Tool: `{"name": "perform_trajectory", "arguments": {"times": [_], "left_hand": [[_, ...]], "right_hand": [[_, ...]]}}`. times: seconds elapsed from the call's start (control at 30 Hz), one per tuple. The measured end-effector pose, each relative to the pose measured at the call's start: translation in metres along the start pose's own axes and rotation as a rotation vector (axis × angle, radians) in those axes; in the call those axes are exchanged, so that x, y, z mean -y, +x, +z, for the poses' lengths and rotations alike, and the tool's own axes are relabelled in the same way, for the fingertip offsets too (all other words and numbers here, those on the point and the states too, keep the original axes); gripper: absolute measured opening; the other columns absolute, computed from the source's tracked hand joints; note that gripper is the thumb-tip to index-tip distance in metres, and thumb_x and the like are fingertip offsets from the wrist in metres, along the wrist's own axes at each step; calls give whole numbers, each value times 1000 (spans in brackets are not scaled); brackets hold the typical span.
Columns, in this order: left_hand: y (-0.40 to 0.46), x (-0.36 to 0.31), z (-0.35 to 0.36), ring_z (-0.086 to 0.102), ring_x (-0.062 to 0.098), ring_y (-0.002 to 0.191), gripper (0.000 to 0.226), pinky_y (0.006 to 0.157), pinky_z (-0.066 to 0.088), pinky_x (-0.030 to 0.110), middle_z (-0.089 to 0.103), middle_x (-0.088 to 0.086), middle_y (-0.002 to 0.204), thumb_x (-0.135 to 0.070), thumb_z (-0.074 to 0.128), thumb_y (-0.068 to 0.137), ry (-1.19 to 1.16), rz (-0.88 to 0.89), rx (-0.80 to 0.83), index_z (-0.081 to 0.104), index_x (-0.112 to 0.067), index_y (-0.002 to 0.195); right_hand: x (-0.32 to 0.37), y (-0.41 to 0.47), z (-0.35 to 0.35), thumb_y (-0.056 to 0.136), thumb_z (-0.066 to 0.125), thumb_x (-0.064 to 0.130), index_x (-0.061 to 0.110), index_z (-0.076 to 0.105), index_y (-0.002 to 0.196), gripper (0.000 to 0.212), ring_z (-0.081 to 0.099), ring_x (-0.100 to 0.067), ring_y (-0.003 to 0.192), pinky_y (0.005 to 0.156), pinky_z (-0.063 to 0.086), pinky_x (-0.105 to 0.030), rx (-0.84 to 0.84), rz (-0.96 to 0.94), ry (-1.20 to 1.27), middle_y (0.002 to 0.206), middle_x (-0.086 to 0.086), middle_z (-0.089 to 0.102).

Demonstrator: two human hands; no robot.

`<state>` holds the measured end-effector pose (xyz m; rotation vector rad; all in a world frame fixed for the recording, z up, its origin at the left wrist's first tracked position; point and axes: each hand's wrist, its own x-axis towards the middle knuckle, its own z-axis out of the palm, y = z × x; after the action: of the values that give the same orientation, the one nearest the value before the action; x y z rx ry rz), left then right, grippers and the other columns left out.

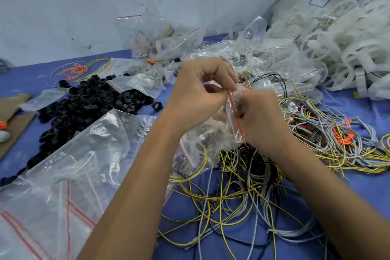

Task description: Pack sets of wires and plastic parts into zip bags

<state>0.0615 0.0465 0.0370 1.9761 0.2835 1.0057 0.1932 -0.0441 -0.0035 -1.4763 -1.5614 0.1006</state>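
Note:
A small clear zip bag (233, 112) with a red seal line hangs between both hands above the blue table. My left hand (200, 91) pinches its top edge from the left, fingers curled over the mouth. My right hand (259, 116) grips the bag's right side along the red strip. The bag's contents are hidden by the crumpled plastic and my fingers. Loose yellow, grey and black wires (242, 186) lie tangled under and in front of my hands. A pile of black plastic rings (84, 103) sits to the left.
Empty zip bags (63, 175) are stacked at the near left. Filled bags (168, 48) heap against the back wall. White plastic clamps (337, 48) spill from a big sack at the right. More wires (337, 133) with orange ends lie right. Cardboard (14, 116) sits far left.

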Motion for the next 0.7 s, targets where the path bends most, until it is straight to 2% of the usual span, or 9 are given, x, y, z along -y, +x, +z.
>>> {"name": "perform_trajectory", "arguments": {"times": [0.07,0.17,0.27,0.33,0.37,0.43,0.53,0.6,0.7], "left_hand": [[-1,1,0,67,15,81,30,65,53,39,68,5,84,18,64,69,-14,-14,-28,66,-12,68],[-1,5,5,65,15,79,35,64,52,42,68,4,82,21,71,70,-20,-28,-74,67,-13,67],[-4,12,21,64,18,76,41,65,51,35,68,2,80,23,69,69,3,-51,-91,64,-18,65],[-7,16,31,64,19,76,44,67,50,31,68,-1,79,20,66,68,-2,-70,-129,62,-23,65],[-8,17,34,65,21,75,41,66,50,30,68,-1,79,16,66,69,-11,-74,-171,61,-24,65],[-6,20,37,67,30,77,30,66,53,36,69,2,80,8,67,69,-53,-95,-271,63,-21,67],[-2,22,42,68,35,81,26,72,59,46,70,9,84,6,73,75,-26,-113,-331,64,-18,70],[1,21,50,66,27,77,35,69,57,49,68,6,82,11,70,75,116,-98,-284,63,-23,69],[8,13,67,60,15,73,30,63,52,38,61,-3,82,8,60,66,392,0,-115,65,-21,73]], "right_hand": [[-2,0,-2,83,81,22,24,69,67,20,57,-6,61,57,50,-30,-5,-48,85,64,4,66],[-2,-3,-4,85,64,38,23,69,67,24,56,-3,57,58,46,-14,308,-75,18,59,12,62],[-4,-5,-5,86,63,9,26,62,78,19,59,1,68,63,48,-13,478,-119,73,72,15,64],[-8,-3,-7,84,66,-5,5,64,80,11,58,-11,69,64,52,-32,481,-135,87,79,-2,67],[-11,-2,-9,83,67,-4,0,64,75,9,55,-15,66,61,49,-39,447,-129,99,76,-10,65],[-17,1,-17,85,67,8,14,67,65,20,53,-5,61,55,44,-31,290,-56,171,68,4,63],[-24,3,-31,94,67,9,18,81,88,18,73,-9,77,67,62,-36,10,78,221,81,3,77],[-33,5,-45,93,67,6,19,82,95,20,76,-11,75,64,65,-39,-156,157,144,83,4,79],[-50,4,-70,91,69,14,18,81,97,14,75,-10,76,70,63,-37,-286,263,-51,83,6,78]]}}
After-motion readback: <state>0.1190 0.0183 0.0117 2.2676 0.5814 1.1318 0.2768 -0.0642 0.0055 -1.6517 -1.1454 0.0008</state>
